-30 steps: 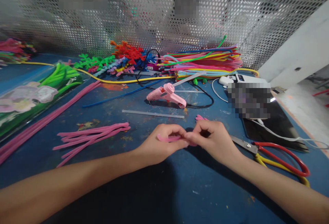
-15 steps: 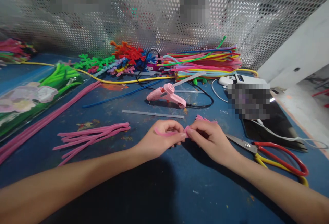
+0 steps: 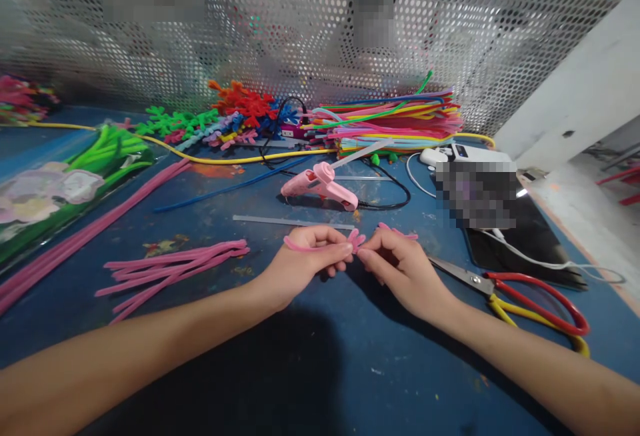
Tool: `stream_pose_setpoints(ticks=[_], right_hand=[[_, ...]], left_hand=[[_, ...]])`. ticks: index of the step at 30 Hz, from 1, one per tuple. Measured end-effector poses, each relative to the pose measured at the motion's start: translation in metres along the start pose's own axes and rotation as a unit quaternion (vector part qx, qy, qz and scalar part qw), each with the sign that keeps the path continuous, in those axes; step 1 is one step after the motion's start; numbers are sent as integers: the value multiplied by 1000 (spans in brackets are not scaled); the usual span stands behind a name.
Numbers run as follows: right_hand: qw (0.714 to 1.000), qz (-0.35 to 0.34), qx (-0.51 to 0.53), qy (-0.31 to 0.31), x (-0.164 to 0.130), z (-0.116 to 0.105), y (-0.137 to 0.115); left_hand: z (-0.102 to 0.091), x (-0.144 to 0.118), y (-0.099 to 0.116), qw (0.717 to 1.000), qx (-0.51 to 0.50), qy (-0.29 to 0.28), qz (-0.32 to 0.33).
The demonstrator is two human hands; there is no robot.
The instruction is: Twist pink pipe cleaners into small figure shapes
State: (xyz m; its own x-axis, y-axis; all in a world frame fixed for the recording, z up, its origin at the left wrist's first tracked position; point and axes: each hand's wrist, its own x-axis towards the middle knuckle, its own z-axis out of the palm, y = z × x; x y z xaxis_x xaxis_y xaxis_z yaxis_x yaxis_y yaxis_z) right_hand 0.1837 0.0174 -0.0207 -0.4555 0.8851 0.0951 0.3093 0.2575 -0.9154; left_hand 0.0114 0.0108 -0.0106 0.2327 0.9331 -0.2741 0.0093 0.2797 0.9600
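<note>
Between my hands is a pink pipe cleaner [image 3: 356,239], bent into small loops that stick up, with a straight tail lying back across my left hand. My left hand [image 3: 303,259] is closed, pinching the pipe cleaner just below the loops. My right hand [image 3: 407,266] pinches at the right side of the loops with thumb and forefinger; its fingertips partly hide what they grip. More pink pieces [image 3: 400,231] show just behind the right hand. To the left lies a loose bunch of pink pipe cleaners [image 3: 175,268].
A pink glue gun [image 3: 320,186] with a glue stick lies beyond my hands, near another glue stick [image 3: 280,222]. Scissors [image 3: 475,281] lie to the right beside a black tablet [image 3: 530,249]. Colourful pipe cleaners [image 3: 395,119] are piled against the perforated metal panel [image 3: 310,43].
The loops of the pink pipe cleaner now stand out more clearly above my left fingertips. My right fingertips have shifted slightly down on it. The whole view has shifted a little.
</note>
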Motion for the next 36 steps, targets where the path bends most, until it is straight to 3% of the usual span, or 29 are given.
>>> stream_pose_setpoints(ticks=[3,7,13,15,19,23,26,31,36], right_hand=[[997,36,53,-49,-1,2,0],[999,10,-6,-46,-4,3,-2],[998,30,-62,3,-6,3,-3],[998,41,-39,18,-5,5,-3],[993,86,79,37,-4,13,-6],[974,112,195,20,-3,21,-11],[949,134,285,26,-1,23,-12],[863,217,455,-24,1,19,-12],[828,240,504,-51,1,15,-14]], left_hand=[[3,-4,-2,998,55,6,7],[6,-11,-6,988,148,11,50],[4,-15,-3,924,322,9,207],[4,-16,-2,901,361,14,239],[3,-17,-2,859,424,77,276],[0,-17,-3,838,435,87,318],[-5,-14,-2,805,463,73,363],[-15,-9,2,734,525,59,426],[-21,-12,7,720,530,32,446]])
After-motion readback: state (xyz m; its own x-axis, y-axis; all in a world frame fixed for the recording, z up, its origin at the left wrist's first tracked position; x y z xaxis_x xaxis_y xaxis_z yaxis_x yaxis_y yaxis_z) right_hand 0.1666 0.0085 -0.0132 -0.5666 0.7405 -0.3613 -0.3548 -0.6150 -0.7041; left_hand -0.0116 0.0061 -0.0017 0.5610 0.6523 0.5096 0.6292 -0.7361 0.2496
